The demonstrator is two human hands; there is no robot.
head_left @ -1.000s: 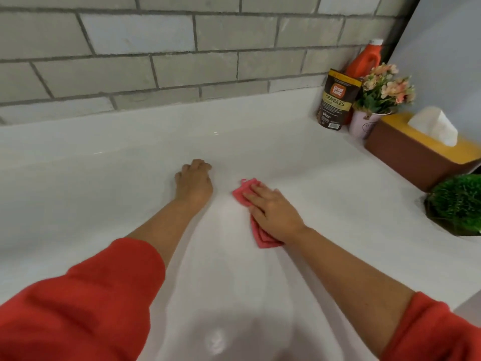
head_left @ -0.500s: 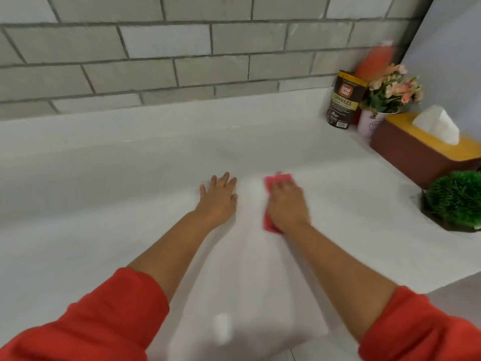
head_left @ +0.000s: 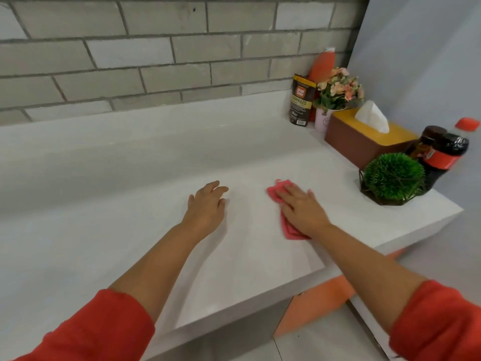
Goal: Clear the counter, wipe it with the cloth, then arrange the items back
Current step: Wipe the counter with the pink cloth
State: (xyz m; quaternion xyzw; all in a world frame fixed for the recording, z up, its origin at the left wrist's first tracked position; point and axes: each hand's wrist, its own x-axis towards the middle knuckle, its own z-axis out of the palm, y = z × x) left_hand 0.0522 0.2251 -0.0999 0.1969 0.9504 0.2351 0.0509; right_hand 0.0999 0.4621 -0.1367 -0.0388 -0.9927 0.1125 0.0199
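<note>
1. Counter [head_left: 130,209] is smooth, white and bare across its middle; I judge the clearing done and the wiping under way.
2. My right hand [head_left: 303,211] lies flat, pressing the folded pink cloth [head_left: 279,190] down, not clenched.
3. My left hand [head_left: 207,207] rests spread, holding nothing.
4. Tissue box [head_left: 364,144], flower pot [head_left: 322,119], spiky green plant [head_left: 393,175] and bottles [head_left: 447,155] crowd the right end, not yet arranged back.

smooth, faintly glossy white counter [head_left: 130,204]; soft pink cloth [head_left: 281,194]; rough matt brick wall [head_left: 156,48].
</note>
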